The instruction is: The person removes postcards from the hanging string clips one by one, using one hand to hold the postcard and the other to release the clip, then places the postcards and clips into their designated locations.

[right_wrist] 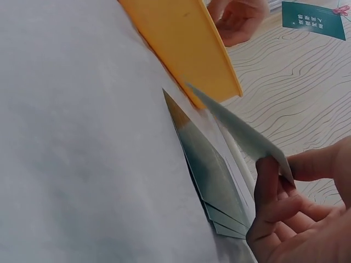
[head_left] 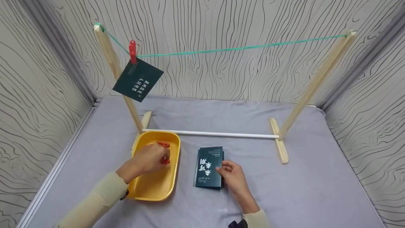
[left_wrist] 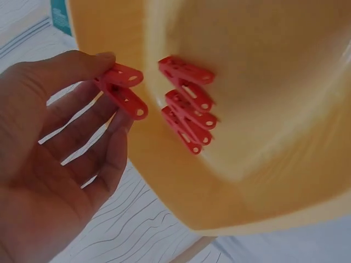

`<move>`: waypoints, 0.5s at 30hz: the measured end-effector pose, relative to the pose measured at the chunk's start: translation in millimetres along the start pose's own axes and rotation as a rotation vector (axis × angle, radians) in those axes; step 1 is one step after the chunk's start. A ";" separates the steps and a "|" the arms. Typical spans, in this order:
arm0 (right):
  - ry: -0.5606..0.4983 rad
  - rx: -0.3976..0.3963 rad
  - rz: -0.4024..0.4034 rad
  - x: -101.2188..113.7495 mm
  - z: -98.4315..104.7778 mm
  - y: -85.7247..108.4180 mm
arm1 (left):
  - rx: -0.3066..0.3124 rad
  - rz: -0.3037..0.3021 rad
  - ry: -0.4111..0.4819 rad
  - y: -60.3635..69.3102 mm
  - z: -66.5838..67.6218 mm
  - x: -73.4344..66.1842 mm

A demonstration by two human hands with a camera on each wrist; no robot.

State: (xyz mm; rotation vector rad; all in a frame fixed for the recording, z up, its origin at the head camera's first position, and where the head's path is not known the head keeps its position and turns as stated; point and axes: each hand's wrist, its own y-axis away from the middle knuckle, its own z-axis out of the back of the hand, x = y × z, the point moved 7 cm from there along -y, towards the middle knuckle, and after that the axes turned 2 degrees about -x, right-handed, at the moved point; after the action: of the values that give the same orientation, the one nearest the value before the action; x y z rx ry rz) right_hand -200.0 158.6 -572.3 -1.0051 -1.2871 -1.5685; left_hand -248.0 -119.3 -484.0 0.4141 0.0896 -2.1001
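In the left wrist view my left hand [left_wrist: 71,131] pinches a red clothespin [left_wrist: 122,93] between thumb and fingers. It is over the yellow basin [head_left: 156,188], where several more red clothespins [left_wrist: 189,118] lie. My right hand [head_left: 234,179] pinches the edge of a dark green card [right_wrist: 238,129] with white writing. As the right wrist view shows, that card is raised at a tilt above a stack of similar cards [right_wrist: 205,170] on the cloth. Another green card [head_left: 138,79] hangs tilted from the green string [head_left: 237,49] by a red clothespin [head_left: 133,52].
Two wooden posts [head_left: 316,84] hold the string, joined at the bottom by a white rod [head_left: 208,133] behind the basin and cards. Grey cloth [head_left: 303,193] covers the table. Wood-grain patterned panels [head_left: 221,22] stand behind and at both sides.
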 end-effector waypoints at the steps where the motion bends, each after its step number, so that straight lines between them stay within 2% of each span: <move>1: 0.002 -0.007 0.008 0.9 1.1 -0.4 | 0.003 -0.005 -0.015 0.5 -2.5 0.2; 7: 0.027 -0.031 0.029 -0.9 5.0 -1.0 | 0.024 -0.011 -0.094 1.7 -16.2 1.5; 10: 0.058 -0.032 0.034 -2.0 4.5 -2.0 | 0.033 0.007 -0.113 1.2 -20.7 2.5; 15: 0.132 -0.059 0.069 1.2 4.8 -5.1 | 0.047 0.001 -0.157 -1.3 -25.4 0.5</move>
State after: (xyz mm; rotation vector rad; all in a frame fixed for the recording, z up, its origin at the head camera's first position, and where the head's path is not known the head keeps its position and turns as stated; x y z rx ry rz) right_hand -204.9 163.8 -572.1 -0.9558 -1.1106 -1.5999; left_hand -242.9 -113.3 -508.1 0.2752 -0.0518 -2.1288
